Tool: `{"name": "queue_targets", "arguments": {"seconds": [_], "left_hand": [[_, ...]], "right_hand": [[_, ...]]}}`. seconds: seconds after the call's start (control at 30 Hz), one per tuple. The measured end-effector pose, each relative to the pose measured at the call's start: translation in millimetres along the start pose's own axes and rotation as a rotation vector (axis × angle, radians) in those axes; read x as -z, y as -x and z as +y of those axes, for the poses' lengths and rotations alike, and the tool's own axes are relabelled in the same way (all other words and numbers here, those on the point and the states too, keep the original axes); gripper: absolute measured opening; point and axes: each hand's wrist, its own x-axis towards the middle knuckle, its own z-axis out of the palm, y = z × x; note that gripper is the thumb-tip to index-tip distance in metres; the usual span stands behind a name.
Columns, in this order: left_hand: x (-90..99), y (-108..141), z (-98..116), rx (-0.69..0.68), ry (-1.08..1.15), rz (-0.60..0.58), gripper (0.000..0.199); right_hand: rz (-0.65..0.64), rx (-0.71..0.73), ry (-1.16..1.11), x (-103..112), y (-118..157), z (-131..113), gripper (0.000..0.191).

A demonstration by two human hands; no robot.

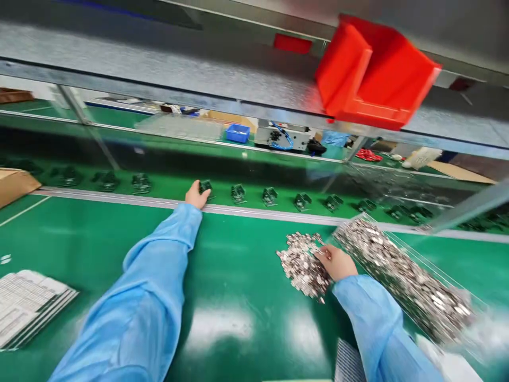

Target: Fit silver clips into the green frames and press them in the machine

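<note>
My left hand [196, 195], in a light blue sleeve, reaches forward over the metal rail and grips a small dark green part [205, 186] on the conveyor belt [167, 183]. A row of several similar parts [269, 196] runs along the belt to the right. My right hand [336, 262] rests on a loose pile of small silver metal pieces [304, 265] on the green bench, fingers down among them. Whether it holds any piece is hidden. A clear tray [405, 273] heaped with the same silver pieces lies just right of that hand.
A red plastic bin [374, 74] sits on the metal shelf overhead. A stack of printed sheets [27, 307] lies at the left front. A cardboard box [14, 183] sits at the far left. A blue bin [237, 132] and a machine stand beyond the belt.
</note>
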Motion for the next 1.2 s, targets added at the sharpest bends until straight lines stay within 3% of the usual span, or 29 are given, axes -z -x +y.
{"name": "queue_targets", "arguments": {"seconds": [0.07, 0.13, 0.3, 0.4, 0.5, 0.6, 0.7, 0.8, 0.9, 1.0, 1.1, 1.2], "left_hand": [[1.4, -8, -6, -0.011, -0.002, 0.020, 0.060], [14.9, -13, -20, -0.015, -0.008, 0.084, 0.064], [76.7, -29, -74, 0.130, -0.129, 0.403, 0.076], [99.9, -42, -99, 0.238, -0.142, 0.479, 0.061], [106.0, -46, -102, 0.235, -0.126, 0.483, 0.040], [100.4, -33, -84, 0.162, -0.104, 0.491, 0.045], [85.3, 5, -54, -0.003, -0.049, 0.507, 0.054], [68.8, 75, -20, -0.214, -0.012, 0.474, 0.052], [59.0, 161, 13, -0.279, -0.016, 0.212, 0.046], [53.6, 231, 42, -0.314, 0.046, -0.116, 0.040], [48.5, 271, 63, -0.400, 0.130, -0.360, 0.031], [44.1, 287, 77, -0.482, 0.139, -0.465, 0.034]], "right_hand": [[-0.019, 0.016, 0.017, -7, -13, 2, 0.011], [-0.044, 0.022, 0.021, -10, -18, 9, 0.011], [-0.112, -0.014, -0.009, -15, -25, 27, 0.012], [-0.120, 0.001, 0.004, -16, -30, 22, 0.007], [-0.160, -0.003, 0.058, -12, -27, 9, 0.004], [-0.197, -0.044, 0.062, -5, -17, 1, 0.009], [-0.189, -0.115, 0.031, 0, -6, 2, 0.009], [-0.136, -0.164, -0.030, 7, 6, 9, 0.009], [-0.091, -0.157, -0.108, 22, 29, 11, 0.003], [-0.088, -0.065, -0.222, 41, 66, 7, 0.020], [-0.075, 0.089, -0.332, 58, 109, 2, 0.027], [-0.069, 0.086, -0.465, 68, 150, 4, 0.024]]}}
